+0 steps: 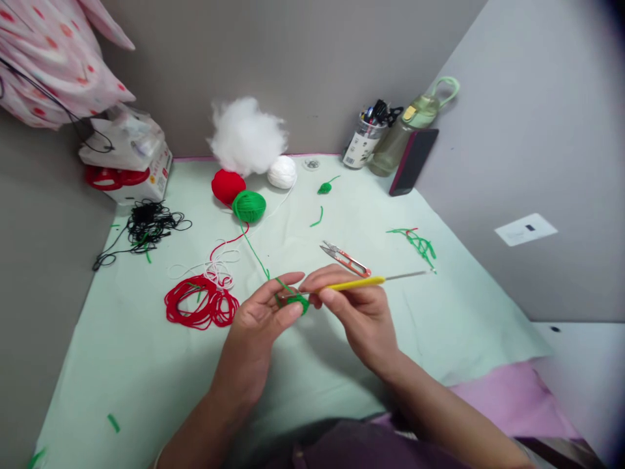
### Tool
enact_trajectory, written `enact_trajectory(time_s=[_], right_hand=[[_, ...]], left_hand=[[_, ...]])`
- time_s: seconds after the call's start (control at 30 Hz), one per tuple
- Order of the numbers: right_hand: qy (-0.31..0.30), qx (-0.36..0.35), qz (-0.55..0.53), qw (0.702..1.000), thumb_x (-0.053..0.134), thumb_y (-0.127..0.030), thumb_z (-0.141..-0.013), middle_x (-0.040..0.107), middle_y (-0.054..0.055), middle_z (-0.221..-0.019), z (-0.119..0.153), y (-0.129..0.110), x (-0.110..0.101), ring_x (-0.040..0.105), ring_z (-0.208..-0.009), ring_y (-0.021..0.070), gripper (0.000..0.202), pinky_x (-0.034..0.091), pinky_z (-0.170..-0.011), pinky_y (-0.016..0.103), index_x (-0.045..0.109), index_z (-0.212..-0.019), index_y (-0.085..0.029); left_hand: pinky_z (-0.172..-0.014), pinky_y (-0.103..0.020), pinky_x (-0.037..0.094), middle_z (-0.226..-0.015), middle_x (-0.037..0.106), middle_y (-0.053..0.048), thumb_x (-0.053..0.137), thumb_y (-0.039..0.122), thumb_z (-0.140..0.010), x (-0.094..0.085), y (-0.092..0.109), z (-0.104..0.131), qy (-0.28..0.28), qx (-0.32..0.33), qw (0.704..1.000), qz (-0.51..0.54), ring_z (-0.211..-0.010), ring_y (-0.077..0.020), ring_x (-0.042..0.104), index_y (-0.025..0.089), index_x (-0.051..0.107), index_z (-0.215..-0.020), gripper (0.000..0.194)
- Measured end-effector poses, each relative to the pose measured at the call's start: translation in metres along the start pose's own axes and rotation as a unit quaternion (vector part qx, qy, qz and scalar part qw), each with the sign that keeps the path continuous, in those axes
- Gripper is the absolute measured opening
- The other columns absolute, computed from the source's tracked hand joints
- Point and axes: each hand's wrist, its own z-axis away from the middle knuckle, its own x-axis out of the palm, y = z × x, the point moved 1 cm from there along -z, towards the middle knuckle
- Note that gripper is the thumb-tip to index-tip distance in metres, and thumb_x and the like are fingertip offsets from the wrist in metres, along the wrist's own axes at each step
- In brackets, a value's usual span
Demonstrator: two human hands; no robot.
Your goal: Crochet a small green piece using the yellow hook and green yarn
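Note:
Between thumb and fingers, my left hand (266,312) pinches a small green crochet piece (299,302), partly hidden by the fingers. My right hand (361,312) grips a crochet hook (356,284) by its yellow handle. The hook's left metal end meets the green piece; its other metal end points right. Green yarn runs from my left fingers up to a green yarn ball (249,206). Just beyond my right hand lie thread snips (346,258) with orange handles.
A red yarn ball (228,187), a white yarn ball (282,172) and fluffy stuffing (249,135) sit at the back. Loose red yarn (200,303) and tangled black yarn (149,225) lie left. Green scraps (417,243), a phone (414,163) and a bottle (400,140) are right.

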Motion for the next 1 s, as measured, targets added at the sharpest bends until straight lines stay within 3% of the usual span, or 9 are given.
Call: enact_trajectory(time_s=[0.23, 0.37, 0.47, 0.53, 0.63, 0.73, 0.8, 0.87, 1.0], right_hand=[[0.014, 0.104, -0.094, 0.99, 0.07, -0.037, -0.1, 0.077, 0.002, -0.087, -0.003, 0.012, -0.005, 0.067, -0.071, 0.0125, 0.017, 0.056, -0.07, 0.027, 0.082, -0.096, -0.025], [-0.001, 0.104, -0.092, 0.99, 0.065, -0.039, -0.103, 0.078, 0.003, -0.087, -0.005, 0.006, -0.007, 0.068, -0.07, 0.0125, 0.023, 0.058, -0.07, 0.027, 0.078, -0.094, -0.023], [-0.008, 0.04, 0.013, 0.999, 0.058, -0.03, -0.107, 0.079, 0.003, -0.092, -0.003, -0.001, -0.006, 0.071, -0.074, 0.0132, 0.02, 0.06, -0.073, 0.028, 0.075, -0.099, -0.023], [-0.025, -0.045, 0.126, 0.991, 0.054, -0.024, -0.108, 0.079, 0.005, -0.096, 0.001, -0.003, -0.005, 0.074, -0.08, 0.0156, 0.019, 0.062, -0.076, 0.03, 0.073, -0.106, -0.023], [-0.075, -0.199, 0.291, 0.933, 0.054, -0.016, -0.105, 0.08, 0.01, -0.102, 0.008, 0.002, -0.002, 0.075, -0.089, 0.0209, 0.021, 0.062, -0.077, 0.035, 0.072, -0.116, -0.021], [-0.087, -0.253, 0.356, 0.895, 0.059, -0.014, -0.102, 0.08, 0.01, -0.107, 0.013, 0.008, 0.0, 0.076, -0.095, 0.0236, 0.025, 0.063, -0.08, 0.036, 0.075, -0.118, -0.024], [-0.057, -0.229, 0.318, 0.918, 0.06, -0.016, -0.103, 0.08, 0.008, -0.105, 0.013, 0.008, -0.001, 0.075, -0.094, 0.0221, 0.025, 0.063, -0.08, 0.035, 0.076, -0.118, -0.026], [-0.014, -0.175, 0.229, 0.958, 0.058, -0.017, -0.104, 0.079, 0.006, -0.097, 0.01, 0.004, -0.002, 0.074, -0.087, 0.0195, 0.024, 0.062, -0.076, 0.034, 0.076, -0.118, -0.026], [0.01, -0.053, 0.057, 0.997, 0.062, -0.024, -0.104, 0.076, 0.005, -0.09, 0.001, 0.0, -0.001, 0.07, -0.08, 0.0175, 0.017, 0.059, -0.069, 0.031, 0.079, -0.106, -0.024]], left_hand=[[-0.085, -0.025, 0.051, -0.092, 0.073, 0.0, 0.087, 0.037, -0.082, -0.002, 0.0, 0.001, -0.019, 0.023, 0.997, -0.065, -0.088, -0.0142, 0.064, 0.031, 0.083, -0.11, 0.029], [-0.078, -0.022, 0.05, -0.086, 0.069, 0.001, 0.089, 0.032, -0.079, -0.005, 0.002, 0.001, -0.006, 0.041, 0.996, -0.074, -0.084, -0.013, 0.062, 0.03, 0.083, -0.106, 0.028], [-0.079, -0.021, 0.049, -0.085, 0.067, 0.002, 0.088, 0.028, -0.079, -0.008, 0.002, 0.001, 0.003, 0.058, 0.993, -0.105, -0.085, -0.0124, 0.062, 0.03, 0.083, -0.107, 0.029], [-0.081, -0.021, 0.049, -0.085, 0.067, 0.002, 0.088, 0.024, -0.078, -0.007, 0.001, 0.002, 0.026, 0.08, 0.988, -0.129, -0.085, -0.0122, 0.062, 0.03, 0.083, -0.107, 0.03], [-0.08, -0.021, 0.049, -0.084, 0.066, 0.002, 0.091, 0.021, -0.074, -0.003, 0.0, 0.003, 0.056, 0.095, 0.986, -0.124, -0.083, -0.0123, 0.061, 0.027, 0.081, -0.111, 0.039], [-0.066, -0.02, 0.045, -0.074, 0.06, 0.004, 0.091, 0.028, -0.077, 0.001, -0.001, 0.003, 0.015, 0.022, 0.999, -0.041, -0.066, -0.0088, 0.052, 0.025, 0.077, -0.124, 0.049], [-0.056, -0.018, 0.037, -0.061, 0.047, 0.008, 0.087, 0.031, -0.082, 0.001, 0.001, 0.002, -0.025, -0.032, 0.999, 0.016, -0.052, -0.0052, 0.036, 0.021, 0.076, -0.128, 0.049], [-0.051, -0.017, 0.031, -0.059, 0.041, 0.01, 0.086, 0.029, -0.083, -0.001, 0.004, 0.001, -0.032, -0.04, 0.998, 0.044, -0.05, -0.0037, 0.025, 0.019, 0.079, -0.123, 0.042], [-0.056, -0.018, 0.037, -0.08, 0.058, 0.004, 0.087, 0.025, -0.08, -0.004, 0.007, 0.001, -0.012, 0.007, 1.0, 0.007, -0.057, -0.0039, 0.038, 0.024, 0.082, -0.116, 0.037]])
